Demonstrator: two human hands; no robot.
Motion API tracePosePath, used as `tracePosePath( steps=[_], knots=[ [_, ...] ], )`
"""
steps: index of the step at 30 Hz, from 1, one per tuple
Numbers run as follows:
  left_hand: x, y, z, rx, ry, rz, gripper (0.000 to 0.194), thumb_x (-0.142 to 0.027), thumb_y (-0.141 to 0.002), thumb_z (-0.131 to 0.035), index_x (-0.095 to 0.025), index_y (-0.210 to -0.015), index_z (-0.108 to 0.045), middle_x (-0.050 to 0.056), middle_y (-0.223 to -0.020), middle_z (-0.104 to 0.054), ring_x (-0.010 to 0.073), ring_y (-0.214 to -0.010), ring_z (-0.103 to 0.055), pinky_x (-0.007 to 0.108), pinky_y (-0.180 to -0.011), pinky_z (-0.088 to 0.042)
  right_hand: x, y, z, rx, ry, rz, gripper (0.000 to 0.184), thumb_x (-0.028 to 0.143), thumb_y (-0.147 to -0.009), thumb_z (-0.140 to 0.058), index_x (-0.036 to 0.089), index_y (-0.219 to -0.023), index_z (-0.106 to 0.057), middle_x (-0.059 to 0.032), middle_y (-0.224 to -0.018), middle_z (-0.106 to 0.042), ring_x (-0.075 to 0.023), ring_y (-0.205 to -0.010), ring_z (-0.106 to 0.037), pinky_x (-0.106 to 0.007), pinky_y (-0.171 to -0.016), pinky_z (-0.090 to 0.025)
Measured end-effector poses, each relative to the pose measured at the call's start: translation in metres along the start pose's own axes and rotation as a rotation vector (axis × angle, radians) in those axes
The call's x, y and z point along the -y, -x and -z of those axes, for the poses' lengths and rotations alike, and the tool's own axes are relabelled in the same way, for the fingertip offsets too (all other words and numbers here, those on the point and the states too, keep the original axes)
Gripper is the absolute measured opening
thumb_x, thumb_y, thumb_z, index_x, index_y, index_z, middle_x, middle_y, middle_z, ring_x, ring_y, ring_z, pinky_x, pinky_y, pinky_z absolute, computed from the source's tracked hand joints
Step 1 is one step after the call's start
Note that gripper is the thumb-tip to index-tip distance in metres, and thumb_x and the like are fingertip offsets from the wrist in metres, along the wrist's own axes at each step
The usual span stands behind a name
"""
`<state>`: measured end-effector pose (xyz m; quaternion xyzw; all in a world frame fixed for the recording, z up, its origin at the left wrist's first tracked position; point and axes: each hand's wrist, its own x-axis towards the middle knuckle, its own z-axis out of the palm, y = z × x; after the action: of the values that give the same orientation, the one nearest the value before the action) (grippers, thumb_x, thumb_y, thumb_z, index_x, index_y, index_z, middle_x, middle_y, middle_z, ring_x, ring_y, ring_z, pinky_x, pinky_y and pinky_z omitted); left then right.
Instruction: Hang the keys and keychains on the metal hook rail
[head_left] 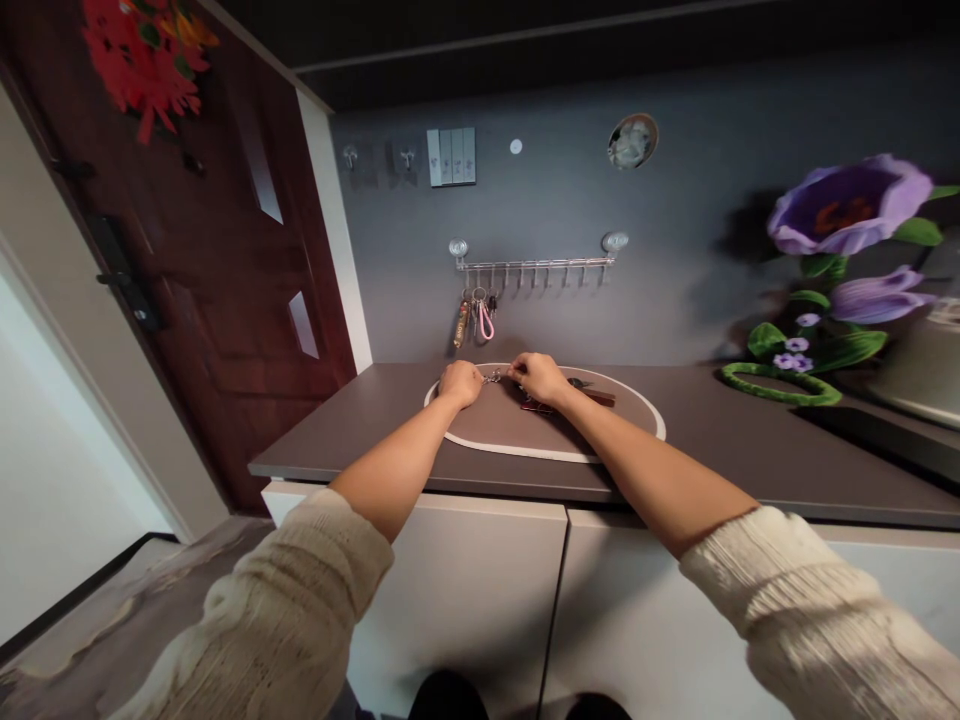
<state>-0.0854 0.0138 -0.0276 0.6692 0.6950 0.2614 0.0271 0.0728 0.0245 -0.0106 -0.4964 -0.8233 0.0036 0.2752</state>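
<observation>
Both of my hands are over an oval brown mat (517,435) with a pale rim. My left hand (460,383) is closed at the mat's left side, and a small silver keychain (492,377) sticks out from its fingertips toward the right. My right hand (541,377) is pinched just right of the keychain; what its fingertips hold, if anything, is too small to make out. Under and beside that hand lie a small dark red item (535,407) and a brown strip-shaped item (600,397), partly hidden by my wrist.
On the wall behind, a clear hook rail (536,265) carries hanging keys (480,315), one with a pink loop. Purple fabric flowers (847,215) and a green ring (780,385) stand at the right of the counter (337,420). A dark red door (202,230) is at left.
</observation>
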Motion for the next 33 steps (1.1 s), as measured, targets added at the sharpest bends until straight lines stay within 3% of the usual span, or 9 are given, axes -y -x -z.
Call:
tracePosePath(
  steps=[16, 33],
  knots=[
    [-0.001, 0.000, 0.002, -0.240, 0.058, -0.096, 0.024, -0.025, -0.083, -0.040, -0.019, -0.086, -0.063, 0.007, -0.092, -0.066, 0.0171, -0.086, -0.058, 0.025, -0.073, -0.039, -0.003, -0.002, 0.001, -0.046, -0.044, -0.013, 0.017, 0.023, -0.077, -0.052, 0.017, -0.084, -0.066, -0.0062, -0.082, -0.067, -0.0131, -0.071, -0.057, -0.021, -0.065, -0.038],
    [-0.011, 0.004, 0.011, -0.384, 0.228, -0.228, 0.025, -0.025, -0.085, -0.036, -0.017, -0.078, -0.059, 0.004, -0.082, -0.064, 0.0137, -0.079, -0.054, 0.022, -0.073, -0.038, -0.002, -0.003, -0.001, -0.108, -0.278, -0.031, 0.014, 0.028, -0.072, -0.058, 0.016, -0.079, -0.063, -0.0018, -0.073, -0.065, -0.0105, -0.064, -0.055, -0.021, -0.062, -0.039]
  ],
)
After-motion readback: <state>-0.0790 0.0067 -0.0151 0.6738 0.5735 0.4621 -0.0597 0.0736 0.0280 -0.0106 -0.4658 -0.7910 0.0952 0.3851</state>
